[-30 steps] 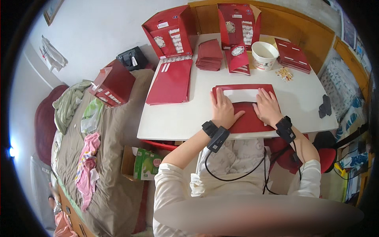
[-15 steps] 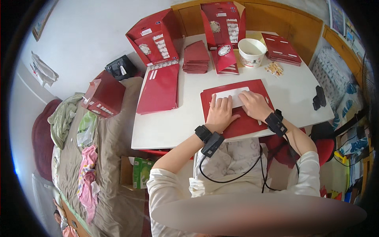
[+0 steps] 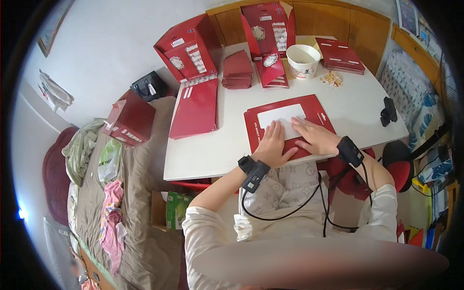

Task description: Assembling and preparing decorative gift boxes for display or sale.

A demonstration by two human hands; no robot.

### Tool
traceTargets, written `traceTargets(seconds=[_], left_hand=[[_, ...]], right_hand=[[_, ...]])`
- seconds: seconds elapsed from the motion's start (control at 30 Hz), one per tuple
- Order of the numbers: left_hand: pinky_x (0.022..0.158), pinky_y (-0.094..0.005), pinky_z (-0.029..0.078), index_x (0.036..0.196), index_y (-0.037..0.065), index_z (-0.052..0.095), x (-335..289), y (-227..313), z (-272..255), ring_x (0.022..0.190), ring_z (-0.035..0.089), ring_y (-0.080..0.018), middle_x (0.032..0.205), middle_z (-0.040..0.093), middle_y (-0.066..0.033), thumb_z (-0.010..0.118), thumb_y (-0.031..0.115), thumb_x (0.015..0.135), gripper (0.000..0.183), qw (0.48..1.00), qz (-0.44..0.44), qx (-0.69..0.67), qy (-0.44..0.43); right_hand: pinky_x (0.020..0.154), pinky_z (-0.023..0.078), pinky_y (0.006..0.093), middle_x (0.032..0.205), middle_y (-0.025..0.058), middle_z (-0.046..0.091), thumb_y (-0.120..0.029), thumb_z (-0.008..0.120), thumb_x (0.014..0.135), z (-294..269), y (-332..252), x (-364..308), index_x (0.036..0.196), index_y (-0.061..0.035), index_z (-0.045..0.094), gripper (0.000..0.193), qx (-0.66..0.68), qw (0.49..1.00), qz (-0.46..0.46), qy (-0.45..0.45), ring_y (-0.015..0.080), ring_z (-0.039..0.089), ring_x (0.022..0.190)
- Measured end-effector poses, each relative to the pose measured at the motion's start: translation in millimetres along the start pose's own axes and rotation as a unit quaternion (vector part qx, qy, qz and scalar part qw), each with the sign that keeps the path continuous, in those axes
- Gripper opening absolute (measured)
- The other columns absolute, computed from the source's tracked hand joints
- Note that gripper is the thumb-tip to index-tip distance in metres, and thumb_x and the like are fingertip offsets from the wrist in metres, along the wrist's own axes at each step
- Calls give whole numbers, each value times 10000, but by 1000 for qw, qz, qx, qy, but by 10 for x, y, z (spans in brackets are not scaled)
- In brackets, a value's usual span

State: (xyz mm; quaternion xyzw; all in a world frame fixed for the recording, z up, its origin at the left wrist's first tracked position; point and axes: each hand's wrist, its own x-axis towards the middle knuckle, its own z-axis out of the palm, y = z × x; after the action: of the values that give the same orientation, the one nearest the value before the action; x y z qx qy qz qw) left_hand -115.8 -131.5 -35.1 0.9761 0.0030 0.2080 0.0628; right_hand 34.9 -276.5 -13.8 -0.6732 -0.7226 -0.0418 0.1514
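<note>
In front of me on the table lies a flat red cardboard piece (image 3: 316, 106) with a white rectangular panel (image 3: 270, 119) in its middle. My left hand (image 3: 271, 146) rests on it, fingers stretched out flat, their tips on the panel's near part. Beside it my right hand (image 3: 316, 136) also lies flat, fingertips on the panel near its right side. Neither hand grips anything. Both hands hide the near part of the panel and some of the red card.
Left on the white table (image 3: 232, 116) lies a stack of red sheets (image 3: 195, 111). Behind stand two red display boxes (image 3: 186, 48), smaller red envelopes (image 3: 237, 72), a white paper tub (image 3: 303, 63), small scraps (image 3: 332, 79) and red packs (image 3: 338, 55). A black object (image 3: 388, 112) lies right.
Both hands have moved toward me over the white panel, uncovering its far part. The right hand's bent fingers have straightened and flattened. The view has shifted slightly.
</note>
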Motion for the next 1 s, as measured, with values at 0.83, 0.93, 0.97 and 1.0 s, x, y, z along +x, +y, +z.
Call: traceTargets(seconds=[0.83,0.93,0.97,1.0], left_hand=[[776,-402,395,849,-24,625,-25,43,-246,828,560,-275,857,583,-135,520,448,842,484,995,-15,95,4],[790,-415,387,888,-54,619,49,-48,-177,889,536,-304,897,568,-165,485,509,839,581,986,15,151,63],[803,-411,385,895,-73,613,99,-70,-152,919,521,-318,939,559,-184,467,539,833,633,986,-34,163,28],[816,-407,383,901,-93,606,151,-93,-120,949,506,-332,980,550,-202,450,569,828,685,981,-81,174,-8]], right_hand=[[949,316,480,1292,197,407,-408,516,838,-234,4,-144,1018,-13,631,449,-209,971,79,82,356,457,1100],[948,337,449,1240,199,453,-428,480,862,-338,-51,-166,1057,-12,621,481,-35,985,137,-95,345,448,1103],[966,340,418,1120,195,530,-405,448,889,-371,-114,-165,1089,-6,602,471,-13,991,109,-72,336,475,1064],[966,340,418,1120,195,530,-405,448,889,-350,-122,-161,1089,-6,602,471,-12,991,111,-74,336,475,1064]])
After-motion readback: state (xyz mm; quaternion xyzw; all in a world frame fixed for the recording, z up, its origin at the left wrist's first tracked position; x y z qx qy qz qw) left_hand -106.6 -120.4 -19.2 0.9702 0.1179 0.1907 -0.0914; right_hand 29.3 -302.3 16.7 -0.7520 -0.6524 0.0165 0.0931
